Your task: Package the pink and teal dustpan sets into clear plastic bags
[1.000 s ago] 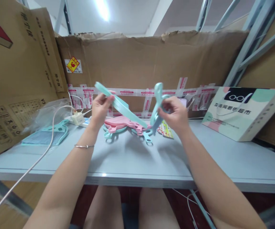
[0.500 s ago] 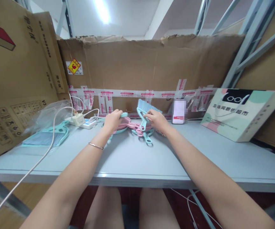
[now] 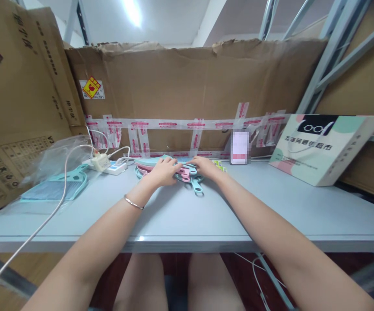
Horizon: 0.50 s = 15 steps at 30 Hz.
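Note:
A pile of small teal and pink dustpans and hand brushes lies on the table ahead of me. My left hand (image 3: 166, 171) rests on top of it, fingers spread over a flat teal piece (image 3: 148, 161). At the pile's right side, my right hand (image 3: 205, 166) has its fingers bent round the handle end of a teal hand brush (image 3: 192, 169); its fingertips are partly hidden. Between the hands shows a pink handle (image 3: 184, 174). A teal handle with a hanging hole (image 3: 197, 186) sticks out towards me. Much of the pile is covered by my hands.
On the left, a teal dustpan (image 3: 55, 185) lies by clear plastic wrap and a power strip (image 3: 117, 167); a white cable (image 3: 64, 172) crosses the table. A phone (image 3: 239, 147) leans at the back. A printed box (image 3: 319, 149) stands right, and a large carton (image 3: 174, 86) walls the back.
My right hand has lowered the teal brush from its raised tilt onto the pile. My left hand has moved right and down, and now lies spread over the pile.

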Each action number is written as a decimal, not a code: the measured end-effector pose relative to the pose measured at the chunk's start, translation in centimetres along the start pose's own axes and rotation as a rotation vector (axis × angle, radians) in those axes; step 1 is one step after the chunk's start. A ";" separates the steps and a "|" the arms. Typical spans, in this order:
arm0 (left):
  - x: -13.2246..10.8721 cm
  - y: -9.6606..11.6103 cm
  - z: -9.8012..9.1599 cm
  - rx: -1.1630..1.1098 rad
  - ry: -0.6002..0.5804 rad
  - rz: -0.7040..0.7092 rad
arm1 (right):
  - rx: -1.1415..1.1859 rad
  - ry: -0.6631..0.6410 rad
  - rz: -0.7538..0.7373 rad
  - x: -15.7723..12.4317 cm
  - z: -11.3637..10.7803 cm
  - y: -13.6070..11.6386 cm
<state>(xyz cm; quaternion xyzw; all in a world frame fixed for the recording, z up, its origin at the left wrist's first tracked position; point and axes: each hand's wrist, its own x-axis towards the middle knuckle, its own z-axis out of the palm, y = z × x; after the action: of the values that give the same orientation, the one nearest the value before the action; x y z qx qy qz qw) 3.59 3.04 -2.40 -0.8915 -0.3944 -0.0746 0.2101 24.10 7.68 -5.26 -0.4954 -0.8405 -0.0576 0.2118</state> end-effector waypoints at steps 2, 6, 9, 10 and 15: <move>0.5 0.3 0.4 0.008 -0.007 0.006 | 0.041 -0.004 0.005 0.0 0.0 -0.1; 0.7 -0.6 0.1 0.002 0.021 -0.019 | 0.120 0.014 0.027 -0.3 -0.2 -0.2; -0.4 -2.5 -1.4 -0.092 0.038 -0.020 | 0.169 0.078 0.051 -0.5 -1.1 -0.9; -0.9 -3.2 -1.9 -0.169 0.039 -0.030 | 0.182 0.113 0.061 -0.6 -1.7 -1.4; -2.8 -5.2 -3.6 -0.512 -0.173 -0.140 | 0.360 0.470 0.069 -4.0 -6.4 -5.9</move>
<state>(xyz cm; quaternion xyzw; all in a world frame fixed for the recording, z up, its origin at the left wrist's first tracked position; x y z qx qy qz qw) -2.02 2.75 1.64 -0.8892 -0.4397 -0.1099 -0.0619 22.65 -0.46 -0.45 -0.4511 -0.7479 -0.0135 0.4868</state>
